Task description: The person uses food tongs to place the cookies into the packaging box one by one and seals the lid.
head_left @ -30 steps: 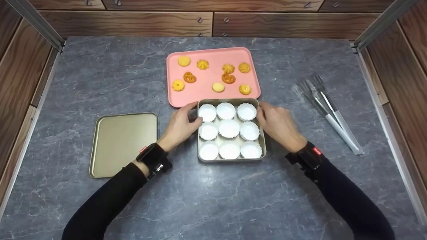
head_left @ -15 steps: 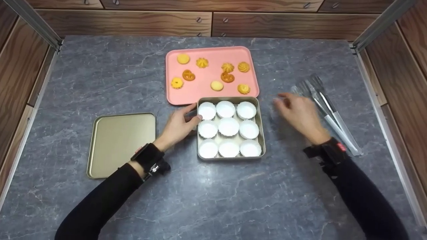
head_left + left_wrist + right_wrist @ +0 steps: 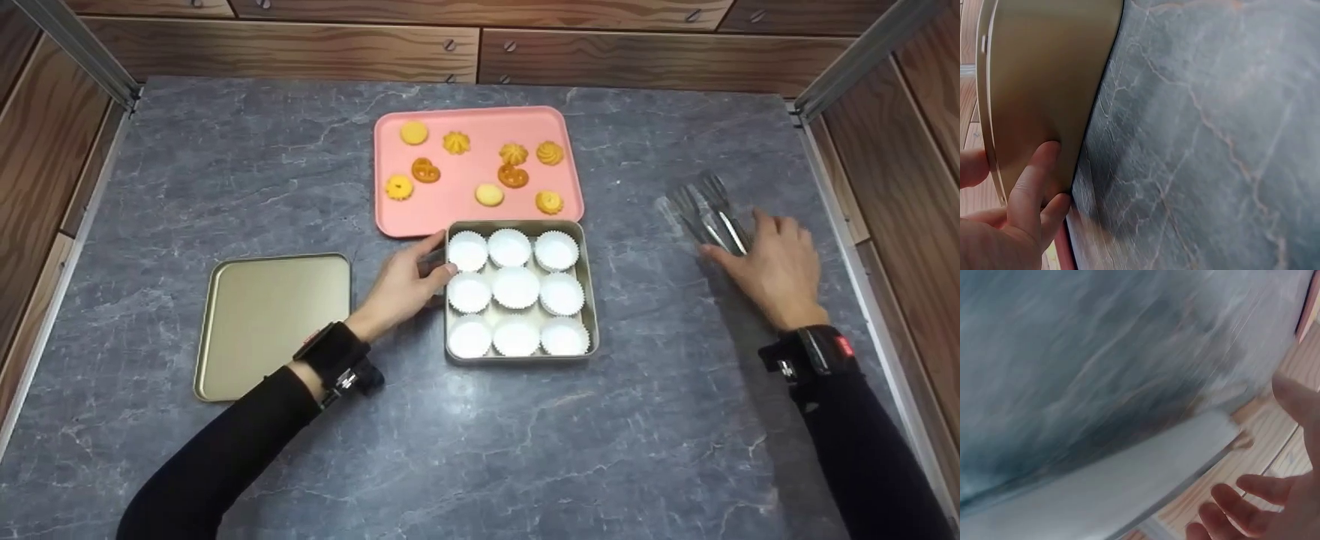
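Note:
A square metal tin (image 3: 592,315) holds several white paper baking cups (image 3: 515,287). Along its left side, my left hand (image 3: 405,285) grips the wall, thumb at the rim; the left wrist view shows fingertips against the gold outer wall of the tin (image 3: 1044,73). My right hand (image 3: 784,270) hovers over a pair of tongs (image 3: 705,214) with slotted ends, covering their handles in the head view. In the right wrist view the right hand's (image 3: 1275,495) fingers are spread and loosely bent, apart from the pale tong handle (image 3: 1129,489).
Behind the tin lies a pink tray (image 3: 450,214) with several cookies, including a pretzel-shaped one (image 3: 425,170). The tin's gold lid (image 3: 274,322) lies flat on the left. Wood-patterned panels (image 3: 285,49) border the grey marbled table (image 3: 480,450).
My right hand has let go of the tin's right side and moved right to above the tongs. My left hand stays at the tin's left side.

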`<action>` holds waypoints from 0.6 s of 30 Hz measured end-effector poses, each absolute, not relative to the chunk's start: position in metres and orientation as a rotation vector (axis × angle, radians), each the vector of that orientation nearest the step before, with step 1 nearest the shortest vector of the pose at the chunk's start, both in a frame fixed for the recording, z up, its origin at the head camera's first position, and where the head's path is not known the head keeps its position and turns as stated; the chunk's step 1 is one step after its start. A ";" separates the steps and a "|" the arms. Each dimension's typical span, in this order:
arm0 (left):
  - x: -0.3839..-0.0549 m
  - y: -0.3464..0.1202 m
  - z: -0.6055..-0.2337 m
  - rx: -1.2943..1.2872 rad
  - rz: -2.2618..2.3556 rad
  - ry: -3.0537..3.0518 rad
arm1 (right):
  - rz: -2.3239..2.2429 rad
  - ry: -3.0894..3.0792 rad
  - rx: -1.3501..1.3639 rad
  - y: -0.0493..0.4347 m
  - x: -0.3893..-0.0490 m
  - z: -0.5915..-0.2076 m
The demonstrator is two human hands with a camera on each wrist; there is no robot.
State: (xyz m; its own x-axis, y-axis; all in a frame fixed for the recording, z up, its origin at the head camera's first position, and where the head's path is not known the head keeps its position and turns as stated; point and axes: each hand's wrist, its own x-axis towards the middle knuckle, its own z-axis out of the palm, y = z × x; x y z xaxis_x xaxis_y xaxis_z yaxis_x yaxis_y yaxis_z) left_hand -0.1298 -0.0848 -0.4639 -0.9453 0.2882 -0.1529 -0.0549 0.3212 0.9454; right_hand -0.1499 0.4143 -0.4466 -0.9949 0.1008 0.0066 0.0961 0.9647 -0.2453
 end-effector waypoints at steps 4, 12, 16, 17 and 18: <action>-0.130 -0.084 -0.464 0.181 1.683 2.266 | 0.456 -3.165 -0.186 0.425 -0.149 -0.453; -0.130 -0.081 -0.465 0.169 1.709 2.254 | 0.508 -3.130 -0.117 0.431 -0.149 -0.459; -0.129 -0.081 -0.465 0.171 1.713 2.259 | 0.511 -3.137 -0.148 0.428 -0.149 -0.457; -0.129 -0.082 -0.466 0.176 1.716 2.260 | 0.513 -3.136 -0.157 0.426 -0.149 -0.457; -0.129 -0.082 -0.466 0.180 1.719 2.259 | 0.516 -3.132 -0.163 0.424 -0.149 -0.456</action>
State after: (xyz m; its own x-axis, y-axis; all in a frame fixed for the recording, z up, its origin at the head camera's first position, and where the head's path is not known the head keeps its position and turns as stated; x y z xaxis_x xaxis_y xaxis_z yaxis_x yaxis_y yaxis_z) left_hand -0.1294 -0.0819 -0.4658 -0.9482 0.2755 -0.1582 -0.0791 0.2776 0.9574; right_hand -0.1486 0.4239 -0.4562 -0.9941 0.0953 -0.0528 0.1072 0.9421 -0.3179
